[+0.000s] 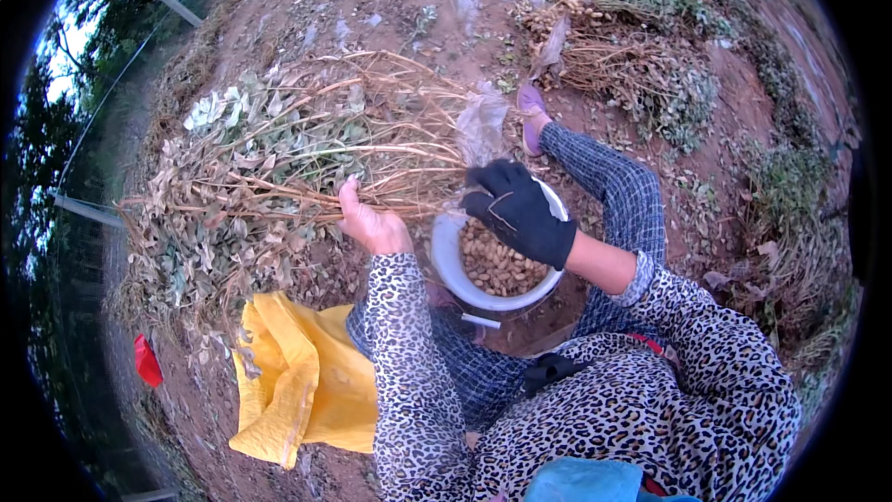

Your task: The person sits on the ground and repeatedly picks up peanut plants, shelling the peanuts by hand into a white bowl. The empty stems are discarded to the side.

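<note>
My bare left hand (374,222) grips a bundle of dried peanut plants (390,153) by the stems, with their leafy ends spread out to the left. Over the rim of a white plastic bucket (446,251), my right hand (519,213) in a black glove is at the root end of the bundle; its fingertips are partly hidden, so what it grips cannot be told. Peanuts in their shells (495,265) lie inside the bucket. A torn piece of clear plastic film (482,122) hangs among the stems just beyond the glove.
A yellow woven sack (300,376) lies at the lower left, with a red object (147,361) farther left. More pulled peanut plants (627,63) lie in heaps at the upper right. A wire fence with posts (179,8) runs along the left. The bucket stands between my legs.
</note>
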Motion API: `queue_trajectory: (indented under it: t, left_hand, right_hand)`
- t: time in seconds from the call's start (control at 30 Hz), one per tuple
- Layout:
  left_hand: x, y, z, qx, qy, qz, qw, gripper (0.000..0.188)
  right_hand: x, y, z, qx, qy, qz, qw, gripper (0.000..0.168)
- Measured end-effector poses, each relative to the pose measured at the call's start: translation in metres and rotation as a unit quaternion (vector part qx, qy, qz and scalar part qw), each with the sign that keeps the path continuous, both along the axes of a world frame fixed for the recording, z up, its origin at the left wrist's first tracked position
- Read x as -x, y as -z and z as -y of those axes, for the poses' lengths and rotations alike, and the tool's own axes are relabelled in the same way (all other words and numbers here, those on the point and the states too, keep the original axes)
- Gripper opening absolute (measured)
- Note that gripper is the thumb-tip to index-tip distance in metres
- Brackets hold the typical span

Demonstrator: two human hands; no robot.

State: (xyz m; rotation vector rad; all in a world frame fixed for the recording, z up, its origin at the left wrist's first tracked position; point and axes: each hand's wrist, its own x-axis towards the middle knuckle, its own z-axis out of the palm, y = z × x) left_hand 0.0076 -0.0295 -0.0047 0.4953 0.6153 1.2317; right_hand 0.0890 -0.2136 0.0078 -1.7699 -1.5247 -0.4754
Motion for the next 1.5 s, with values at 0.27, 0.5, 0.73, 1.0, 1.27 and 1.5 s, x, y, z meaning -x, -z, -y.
queue_trajectory:
  t: [0.27,0.5,0.73,1.0,1.27,1.5]
  left_hand:
    - [-0.004,0.003,0.007,-0.027,-0.003,-0.046,0.999,0.019]
    - [0.013,-0.009,-0.012,-0.018,0.036,-0.021,0.999,0.021]
    - [0.024,-0.008,-0.017,-0.023,0.059,0.020,0.998,0.017]
    - [0.024,-0.002,-0.014,-0.051,0.065,-0.025,0.996,0.020]
    - [0.029,-0.015,-0.018,-0.032,0.050,-0.006,0.998,0.021]
    - [0.039,-0.027,-0.017,-0.030,0.090,0.044,0.994,0.023]
  right_hand:
    - [0.022,0.031,0.019,0.076,-0.127,-0.227,0.963,0.016]
    - [0.010,0.060,0.056,0.125,-0.146,-0.278,0.941,0.023]
    - [-0.012,0.011,0.057,0.062,-0.122,-0.274,0.952,0.020]
    - [-0.025,-0.061,-0.005,-0.068,-0.136,-0.187,0.970,0.018]
    - [-0.062,-0.068,-0.010,-0.168,-0.039,-0.282,0.944,0.027]
    - [-0.095,-0.036,0.007,0.064,-0.018,-0.386,0.920,0.052]
